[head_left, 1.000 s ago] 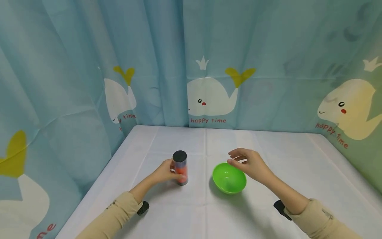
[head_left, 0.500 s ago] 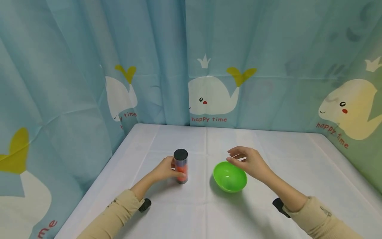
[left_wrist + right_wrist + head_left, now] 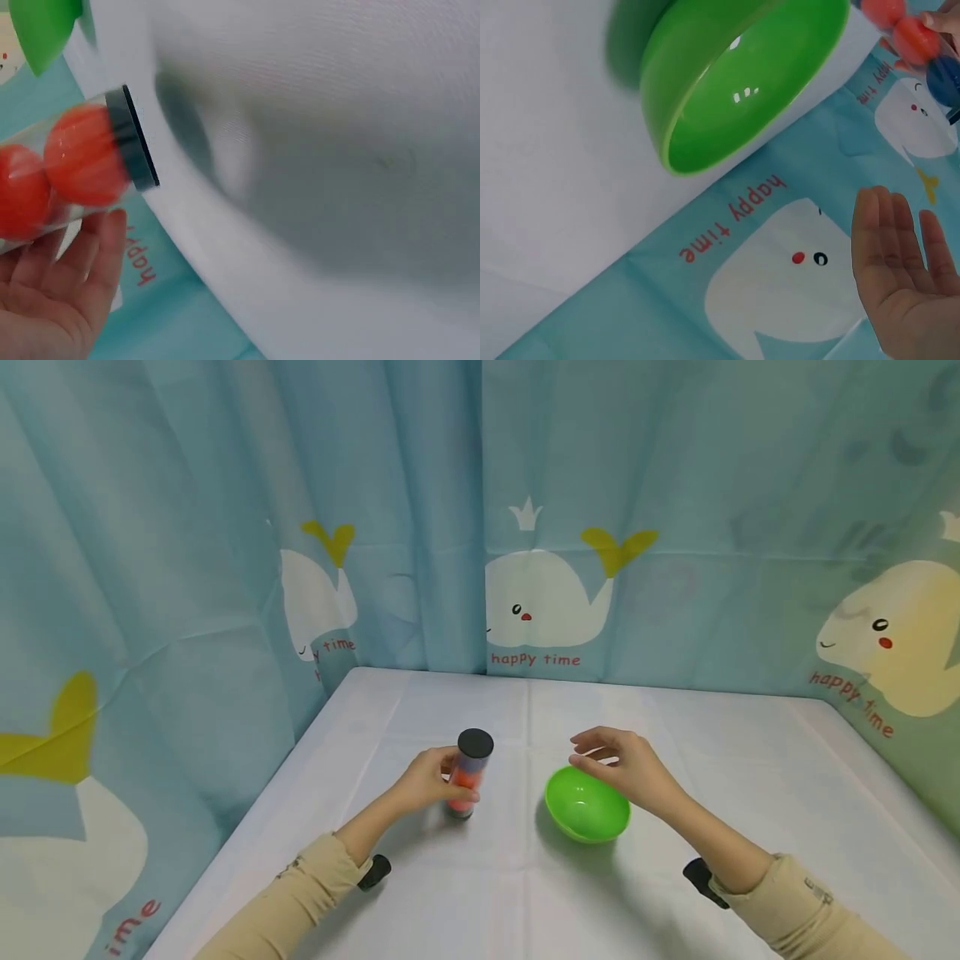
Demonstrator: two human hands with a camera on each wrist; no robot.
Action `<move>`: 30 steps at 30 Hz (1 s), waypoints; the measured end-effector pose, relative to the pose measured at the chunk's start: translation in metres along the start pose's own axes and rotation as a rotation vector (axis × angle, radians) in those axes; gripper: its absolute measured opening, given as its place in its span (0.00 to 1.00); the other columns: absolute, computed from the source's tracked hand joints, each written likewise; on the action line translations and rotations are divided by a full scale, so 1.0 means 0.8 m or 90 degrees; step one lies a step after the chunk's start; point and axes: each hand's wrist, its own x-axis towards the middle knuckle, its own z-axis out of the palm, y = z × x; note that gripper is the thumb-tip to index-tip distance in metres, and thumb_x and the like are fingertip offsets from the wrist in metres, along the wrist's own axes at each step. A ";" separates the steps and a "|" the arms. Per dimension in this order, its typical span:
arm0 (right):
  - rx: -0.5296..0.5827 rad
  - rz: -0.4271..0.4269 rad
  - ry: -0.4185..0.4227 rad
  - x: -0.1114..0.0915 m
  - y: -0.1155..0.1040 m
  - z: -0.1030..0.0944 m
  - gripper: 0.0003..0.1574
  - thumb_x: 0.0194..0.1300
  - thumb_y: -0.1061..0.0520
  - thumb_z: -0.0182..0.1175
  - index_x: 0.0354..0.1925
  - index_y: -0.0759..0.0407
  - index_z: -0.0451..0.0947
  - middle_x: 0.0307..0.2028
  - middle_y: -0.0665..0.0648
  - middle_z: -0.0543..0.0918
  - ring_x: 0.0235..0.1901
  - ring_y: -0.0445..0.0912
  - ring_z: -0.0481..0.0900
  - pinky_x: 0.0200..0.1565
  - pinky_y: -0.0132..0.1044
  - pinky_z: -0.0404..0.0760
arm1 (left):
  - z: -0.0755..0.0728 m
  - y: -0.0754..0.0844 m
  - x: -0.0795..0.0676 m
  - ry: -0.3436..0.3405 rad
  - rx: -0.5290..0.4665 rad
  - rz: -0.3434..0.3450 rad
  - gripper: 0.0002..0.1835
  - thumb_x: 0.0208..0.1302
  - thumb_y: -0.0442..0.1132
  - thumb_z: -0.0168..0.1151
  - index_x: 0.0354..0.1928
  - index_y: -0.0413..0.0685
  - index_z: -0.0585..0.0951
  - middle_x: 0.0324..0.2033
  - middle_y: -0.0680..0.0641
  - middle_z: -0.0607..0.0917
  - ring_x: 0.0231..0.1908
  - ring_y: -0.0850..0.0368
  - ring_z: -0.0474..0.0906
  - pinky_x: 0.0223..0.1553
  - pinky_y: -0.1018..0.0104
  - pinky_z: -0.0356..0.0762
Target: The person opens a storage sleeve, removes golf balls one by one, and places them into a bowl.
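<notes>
My left hand (image 3: 429, 781) grips a clear tube (image 3: 470, 770) with black caps, its top leaning to the right. Orange balls (image 3: 88, 155) show through the wall in the left wrist view, and a dark blue ball (image 3: 944, 79) appears near one end in the right wrist view. To the right of the tube stands a bright green bowl (image 3: 587, 808), bare inside. My right hand (image 3: 628, 768) hovers at the bowl's far right rim, holding nothing; its fingers look straight in the right wrist view.
A white cloth covers the table (image 3: 480, 893). Blue curtains (image 3: 420, 527) with printed whales hang behind and along both sides. A black strap piece sits under each forearm.
My left hand has tipped the tube from upright so its top leans right, and its bottom looks slightly raised. My right hand keeps its place by the bowl; the head view has shifted slightly.
</notes>
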 end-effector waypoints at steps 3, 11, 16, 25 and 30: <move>0.021 0.010 -0.007 0.000 -0.002 0.000 0.19 0.62 0.53 0.62 0.49 0.63 0.78 0.44 0.60 0.85 0.40 0.49 0.84 0.41 0.32 0.80 | 0.004 0.005 0.002 0.021 0.012 -0.016 0.28 0.46 0.43 0.75 0.51 0.43 0.79 0.43 0.46 0.85 0.42 0.52 0.80 0.41 0.61 0.78; 0.061 0.034 -0.005 0.000 -0.004 0.002 0.24 0.62 0.54 0.62 0.54 0.65 0.75 0.47 0.63 0.83 0.44 0.52 0.84 0.44 0.36 0.80 | 0.012 0.020 0.006 0.048 0.021 0.001 0.22 0.46 0.45 0.76 0.43 0.47 0.80 0.38 0.49 0.84 0.37 0.58 0.76 0.34 0.68 0.75; 0.075 0.040 -0.006 -0.002 -0.002 0.003 0.27 0.63 0.54 0.61 0.57 0.66 0.72 0.49 0.65 0.82 0.45 0.54 0.83 0.44 0.37 0.81 | 0.018 0.029 0.010 0.038 0.025 0.002 0.25 0.47 0.47 0.74 0.48 0.47 0.80 0.42 0.49 0.84 0.38 0.56 0.76 0.34 0.69 0.76; 0.172 0.071 -0.040 0.002 0.000 0.006 0.31 0.63 0.55 0.61 0.60 0.70 0.68 0.53 0.69 0.78 0.48 0.56 0.81 0.42 0.36 0.83 | 0.022 0.041 0.014 0.042 0.021 -0.004 0.27 0.46 0.47 0.75 0.49 0.46 0.79 0.43 0.48 0.83 0.33 0.59 0.73 0.31 0.70 0.75; 0.210 0.076 -0.053 0.008 0.000 0.008 0.33 0.63 0.55 0.61 0.61 0.70 0.67 0.54 0.70 0.76 0.50 0.57 0.81 0.44 0.40 0.83 | 0.023 0.048 0.017 0.058 0.043 0.015 0.28 0.42 0.47 0.77 0.48 0.47 0.80 0.42 0.50 0.83 0.34 0.57 0.75 0.34 0.70 0.76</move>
